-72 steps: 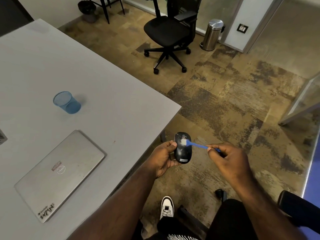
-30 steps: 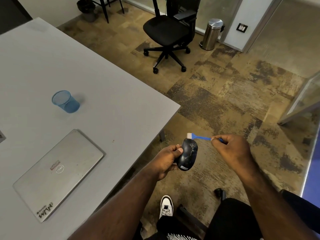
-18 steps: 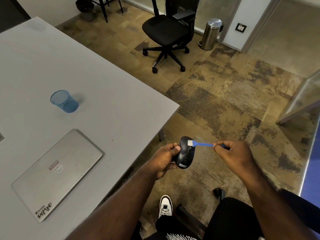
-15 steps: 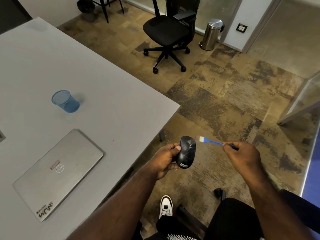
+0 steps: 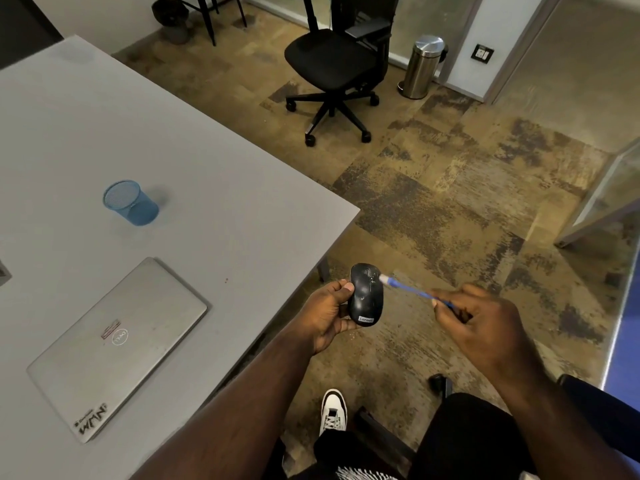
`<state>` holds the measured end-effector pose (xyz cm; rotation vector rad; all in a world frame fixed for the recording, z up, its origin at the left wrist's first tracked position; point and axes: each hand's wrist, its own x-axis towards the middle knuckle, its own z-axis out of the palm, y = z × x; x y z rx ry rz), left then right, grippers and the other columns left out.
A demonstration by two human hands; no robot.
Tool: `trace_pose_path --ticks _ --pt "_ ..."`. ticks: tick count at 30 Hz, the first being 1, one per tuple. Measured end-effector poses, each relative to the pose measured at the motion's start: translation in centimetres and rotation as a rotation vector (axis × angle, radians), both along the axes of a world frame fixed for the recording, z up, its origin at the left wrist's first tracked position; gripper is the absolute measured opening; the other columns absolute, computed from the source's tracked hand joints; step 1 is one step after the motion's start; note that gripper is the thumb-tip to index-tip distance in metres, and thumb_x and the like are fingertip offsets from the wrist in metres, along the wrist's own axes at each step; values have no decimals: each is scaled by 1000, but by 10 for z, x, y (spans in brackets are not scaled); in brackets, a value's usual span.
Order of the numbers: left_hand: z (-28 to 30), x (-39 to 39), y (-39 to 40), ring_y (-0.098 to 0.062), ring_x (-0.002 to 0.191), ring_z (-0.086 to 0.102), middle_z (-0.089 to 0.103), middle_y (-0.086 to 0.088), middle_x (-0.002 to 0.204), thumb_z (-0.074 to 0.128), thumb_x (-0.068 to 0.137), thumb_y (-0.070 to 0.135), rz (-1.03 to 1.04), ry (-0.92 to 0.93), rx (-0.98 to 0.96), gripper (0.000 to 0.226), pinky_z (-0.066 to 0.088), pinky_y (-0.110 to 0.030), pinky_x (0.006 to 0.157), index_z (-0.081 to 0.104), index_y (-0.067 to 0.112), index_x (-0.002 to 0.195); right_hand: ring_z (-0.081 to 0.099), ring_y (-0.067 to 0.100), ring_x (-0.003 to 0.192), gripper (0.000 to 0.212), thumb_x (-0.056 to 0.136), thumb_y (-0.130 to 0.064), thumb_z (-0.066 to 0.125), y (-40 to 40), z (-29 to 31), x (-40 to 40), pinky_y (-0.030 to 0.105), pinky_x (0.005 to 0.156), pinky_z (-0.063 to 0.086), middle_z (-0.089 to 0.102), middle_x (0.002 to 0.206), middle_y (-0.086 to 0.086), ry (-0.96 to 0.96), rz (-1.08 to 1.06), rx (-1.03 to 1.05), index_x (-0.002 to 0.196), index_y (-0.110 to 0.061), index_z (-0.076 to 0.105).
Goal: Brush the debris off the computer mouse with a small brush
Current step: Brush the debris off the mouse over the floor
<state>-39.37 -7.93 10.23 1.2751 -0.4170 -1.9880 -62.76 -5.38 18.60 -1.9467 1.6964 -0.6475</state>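
Observation:
My left hand (image 5: 325, 317) grips a black computer mouse (image 5: 365, 294) from its left side, top facing up, held in the air just off the table's corner. Pale specks show on its upper surface. My right hand (image 5: 485, 327) pinches the handle of a small blue brush (image 5: 412, 289). The brush's white bristle tip touches the mouse's upper right edge, near the wheel. The brush is motion-blurred.
A grey table (image 5: 214, 209) fills the left, carrying a closed silver laptop (image 5: 117, 344) and a blue mesh cup (image 5: 130, 202). A black office chair (image 5: 336, 64) and a steel bin (image 5: 420, 65) stand across the patterned floor. My shoe (image 5: 333, 410) shows below.
Half a second ago the brush tip hung in the air to the right of the mouse; now it is back against the mouse's upper right edge. The left hand keeps its grip.

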Motion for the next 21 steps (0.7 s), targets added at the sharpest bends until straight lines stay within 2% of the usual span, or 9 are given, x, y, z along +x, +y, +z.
trace_pose_path --ticks 2,6,8,12,15,17,21 --pt "0 -3 1 -22 86 68 69 -9 97 46 102 17 -12 0 0 22 57 -46 81 64 9 112 54 7 61 25 87 -16 69 -6 5 6 7 42 30 46 63 -8 51 -32 -19 111 -16 75" --pt "2 -6 3 -19 80 73 75 -5 87 46 102 18 -23 13 5 21 60 -41 71 64 9 109 54 9 58 27 88 -23 66 -4 9 12 21 47 41 53 68 -9 122 129 138 113 -24 74" --pt "2 -4 3 -20 79 74 76 -6 87 46 102 18 -14 17 12 22 60 -40 67 63 7 111 55 11 58 24 85 -23 68 -1 11 9 15 45 38 56 66 -9 65 181 184 108 -24 77" --pt "3 -1 4 -21 86 70 71 -9 96 47 102 19 -5 12 12 24 60 -43 75 63 8 116 58 5 65 20 85 -16 71 -7 15 7 5 45 34 56 66 -8 6 18 56 104 -19 78" --pt "4 -4 5 -21 89 67 67 -11 101 46 102 17 -12 7 19 30 60 -43 76 60 3 124 57 3 68 21 86 -18 70 -12 12 15 5 48 36 56 68 -8 32 15 45 106 -19 77" --pt "6 -6 5 -22 92 65 64 -13 105 46 102 16 -27 2 15 30 60 -42 76 59 2 125 55 3 59 20 87 -19 68 -16 7 18 4 51 38 54 68 -13 61 -21 45 105 -17 78" --pt "8 -7 7 -23 93 65 64 -13 105 46 102 15 -44 6 5 31 60 -42 76 58 1 126 43 0 43 20 89 -21 65 -26 3 14 4 42 34 44 60 -15 151 -223 11 101 -13 79"
